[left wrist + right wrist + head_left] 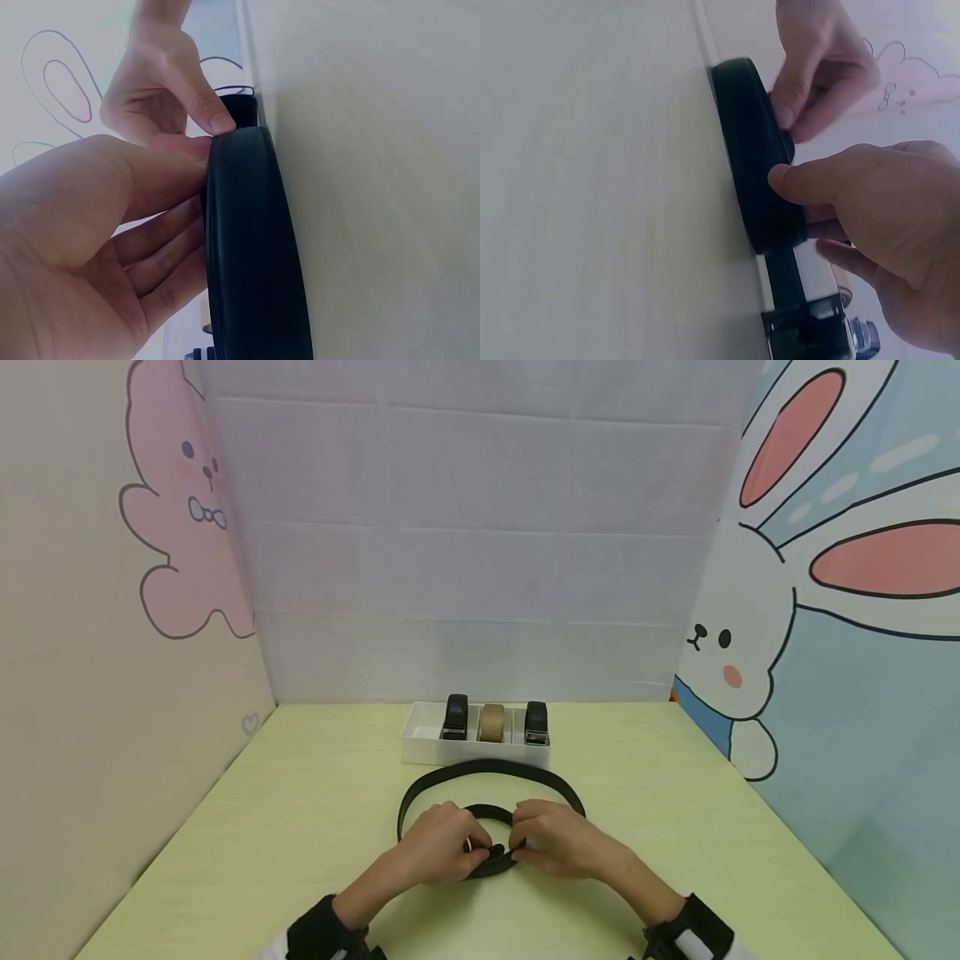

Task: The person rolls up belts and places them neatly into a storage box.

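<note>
A black belt (487, 767) stands on edge on the table, its far part making a wide arc and its near part bent into a small coil (491, 812). My left hand (442, 843) pinches the coil from the left, beside the belt's inner end. From the right, my right hand (558, 839) pinches the coil's band between thumb and fingers. Close up in the left wrist view, the band (251, 247) rises beside both hands. A dark buckle (810, 330) on a strap shows low in the right wrist view.
Beyond the belt stands a white divided tray (480, 753). It holds a black rolled belt (455, 714), a tan rolled belt (492, 723) and another black rolled belt (536, 720). Printed cloth walls enclose the pale yellow table (262, 827) at the back and sides.
</note>
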{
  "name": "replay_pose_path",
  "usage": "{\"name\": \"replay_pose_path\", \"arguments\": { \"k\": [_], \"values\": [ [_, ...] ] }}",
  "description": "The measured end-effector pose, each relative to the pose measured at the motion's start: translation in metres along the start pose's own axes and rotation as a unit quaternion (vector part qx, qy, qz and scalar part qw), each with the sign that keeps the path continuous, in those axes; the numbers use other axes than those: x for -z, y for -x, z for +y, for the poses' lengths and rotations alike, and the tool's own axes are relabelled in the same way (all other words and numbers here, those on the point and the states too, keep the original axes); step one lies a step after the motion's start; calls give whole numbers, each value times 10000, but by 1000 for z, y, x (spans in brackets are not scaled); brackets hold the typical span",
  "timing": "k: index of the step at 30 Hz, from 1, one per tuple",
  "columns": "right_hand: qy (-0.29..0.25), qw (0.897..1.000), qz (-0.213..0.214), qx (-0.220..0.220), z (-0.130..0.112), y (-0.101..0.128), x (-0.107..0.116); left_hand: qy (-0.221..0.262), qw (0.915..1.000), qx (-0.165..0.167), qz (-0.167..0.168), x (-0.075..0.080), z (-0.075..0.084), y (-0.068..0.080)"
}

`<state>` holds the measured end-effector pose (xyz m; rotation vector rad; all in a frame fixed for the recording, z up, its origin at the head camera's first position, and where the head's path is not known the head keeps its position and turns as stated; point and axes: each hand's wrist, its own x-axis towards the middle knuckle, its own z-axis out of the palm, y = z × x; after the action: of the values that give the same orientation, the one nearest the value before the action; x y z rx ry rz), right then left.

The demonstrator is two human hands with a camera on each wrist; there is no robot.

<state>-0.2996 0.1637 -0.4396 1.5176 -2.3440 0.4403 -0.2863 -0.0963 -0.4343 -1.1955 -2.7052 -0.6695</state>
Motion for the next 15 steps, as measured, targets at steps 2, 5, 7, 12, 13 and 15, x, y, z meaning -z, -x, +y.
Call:
{"name": "replay_pose_path", "arguments": {
  "k": [2,5,7,12,13,15],
  "values": [
    [-68,9999,34,-69,-5,-2,-2,82,9999,17,63,-1,1,0],
    [-85,9999,73,-65,-14,-7,-7,137,9998,33,132,-2,2,-1],
    [-17,9999,95,-69,-19,-10,-9,192,9997,48,138,-3,3,-1],
    [-225,9994,-215,-172,-17,-8,-4,198,9996,137,-122,-3,3,1],
    [-286,9991,-280,-149,-14,-6,-2,185,9995,151,-187,-3,3,1],
    [-316,9988,-370,-63,-8,-3,2,170,9993,163,-276,-2,3,1]
  ]
}}
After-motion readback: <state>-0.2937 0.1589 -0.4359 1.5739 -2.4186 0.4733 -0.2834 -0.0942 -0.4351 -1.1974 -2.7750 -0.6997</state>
